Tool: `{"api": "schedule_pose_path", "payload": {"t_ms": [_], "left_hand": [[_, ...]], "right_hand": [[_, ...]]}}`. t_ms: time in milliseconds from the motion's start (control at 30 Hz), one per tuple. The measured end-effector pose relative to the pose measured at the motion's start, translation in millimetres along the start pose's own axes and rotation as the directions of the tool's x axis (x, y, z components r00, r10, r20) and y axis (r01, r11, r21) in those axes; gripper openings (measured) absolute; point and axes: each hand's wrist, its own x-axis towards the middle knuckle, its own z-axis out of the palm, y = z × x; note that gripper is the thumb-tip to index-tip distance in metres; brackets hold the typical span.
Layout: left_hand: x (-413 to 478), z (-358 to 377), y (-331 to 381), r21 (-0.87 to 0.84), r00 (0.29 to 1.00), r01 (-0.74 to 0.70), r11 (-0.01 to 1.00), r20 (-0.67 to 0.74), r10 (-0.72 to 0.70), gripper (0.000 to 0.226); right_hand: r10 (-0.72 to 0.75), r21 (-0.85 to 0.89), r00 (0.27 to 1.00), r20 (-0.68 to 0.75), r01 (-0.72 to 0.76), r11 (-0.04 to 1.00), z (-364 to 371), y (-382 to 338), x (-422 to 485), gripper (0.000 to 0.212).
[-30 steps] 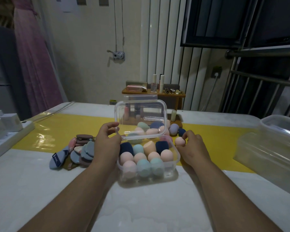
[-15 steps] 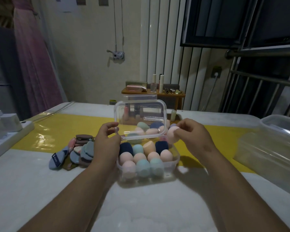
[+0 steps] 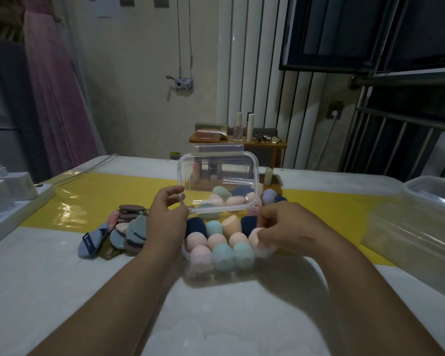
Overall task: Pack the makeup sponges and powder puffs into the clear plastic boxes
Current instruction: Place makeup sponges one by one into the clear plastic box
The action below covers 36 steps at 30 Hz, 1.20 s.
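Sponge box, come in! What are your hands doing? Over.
Left hand holds lid upright. Right hand pinches pink sponge at box's right end. Powder puffs wait outside, left of box.

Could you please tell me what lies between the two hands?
In the head view, the open box, packed with sponges, sits between the left hand, holding its lid, and the right hand, pinching a pink sponge.

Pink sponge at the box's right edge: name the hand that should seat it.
Right. The right hand pinches the pink sponge just over the clear box's right rim; the left hand is busy holding the lid.
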Motion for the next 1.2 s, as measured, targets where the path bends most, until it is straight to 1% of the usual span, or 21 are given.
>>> {"api": "schedule_pose_path", "payload": {"t_ms": [33,100,200,300,400,500,567,600,667,733,767,800,833,867,900,967,1000,1067,1133,1200], "left_hand": [[-1,0,1,0.003,1.0,-0.007,1.0,-0.001,0.007,0.046],[-1,0,1,0.009,1.0,-0.02,1.0,-0.001,0.02,0.044],[-1,0,1,0.009,1.0,-0.02,1.0,-0.003,0.02,0.043],[0,0,0,0.018,1.0,-0.01,1.0,0.001,0.01,0.047],[0,0,0,0.014,1.0,-0.009,1.0,0.007,0.009,0.047],[0,0,0,-0.001,1.0,-0.004,1.0,-0.004,0.004,0.048],[0,1,0,-0.005,1.0,-0.002,1.0,-0.007,0.002,0.048],[0,0,-1,-0.007,1.0,0.001,1.0,-0.007,-0.001,0.048],[0,1,0,-0.001,1.0,0.002,1.0,-0.004,-0.002,0.048],[0,0,0,0.012,1.0,-0.002,1.0,-0.002,0.002,0.048],[0,0,0,0.015,1.0,-0.005,1.0,-0.001,0.005,0.047],[0,0,-1,0.015,1.0,-0.008,1.0,-0.001,0.008,0.046],[0,0,-1,0.014,1.0,-0.008,1.0,-0.002,0.008,0.045],[1,0,-2,0.011,1.0,-0.009,1.0,-0.001,0.009,0.045],[1,0,-2,0.011,1.0,-0.009,1.0,-0.002,0.009,0.044],[1,0,-3,0.011,1.0,-0.008,1.0,-0.008,0.008,0.042],[1,1,-3,0.009,1.0,-0.009,1.0,-0.013,0.009,0.042],[1,1,-3,0.005,1.0,-0.015,1.0,-0.021,0.015,0.041],[2,1,-4,-0.003,1.0,-0.016,1.0,-0.02,0.016,0.04],[1,2,-4,-0.016,1.0,-0.008,1.0,-0.015,0.008,0.042]], "right_hand": [[0.002,-0.018,0.999,0.045,-0.001,1.0,-2,0,-1,0.009],[-0.007,-0.032,0.996,0.086,0.01,0.999,-6,-1,-2,0.012],[-0.006,-0.031,0.994,0.11,0.01,0.999,-7,-4,-3,0.012],[0.007,-0.041,0.993,0.12,-0.002,0.999,-6,-6,-2,0.012],[0.003,-0.104,0.991,0.132,0.011,0.994,-6,-6,-2,0.013],[0.026,-0.137,0.994,0.106,-0.012,0.99,-1,-6,4,0.015],[0.088,-0.13,0.993,0.083,-0.077,0.989,2,-7,9,0.011],[0.104,-0.152,0.992,0.074,-0.092,0.984,3,-9,10,0.013],[0.08,-0.234,0.995,0.052,-0.066,0.97,5,-12,12,0.008],[0.091,-0.265,0.996,0.009,-0.085,0.96,10,-15,13,0.006],[0.123,-0.264,0.992,0.005,-0.117,0.957,12,-15,14,0.012],[0.181,-0.232,0.983,0.018,-0.172,0.958,13,-15,16,0.023],[0.232,-0.181,0.972,0.036,-0.222,0.958,13,-15,16,0.035],[0.253,-0.131,0.966,0.06,-0.243,0.961,12,-14,15,0.041],[0.237,-0.109,0.968,0.087,-0.227,0.968,10,-13,16,0.038],[0.159,-0.134,0.982,0.099,-0.145,0.98,7,-11,9,0.013],[0.117,-0.133,0.99,0.075,-0.106,0.985,5,-11,5,0.007],[0.08,-0.108,0.997,0.023,-0.077,0.991,5,-11,-1,0.007],[0.089,-0.088,0.996,-0.014,-0.09,0.992,4,-11,-3,0.009],[0.101,-0.087,0.994,-0.041,-0.105,0.991,3,-8,0,0.023]]}}
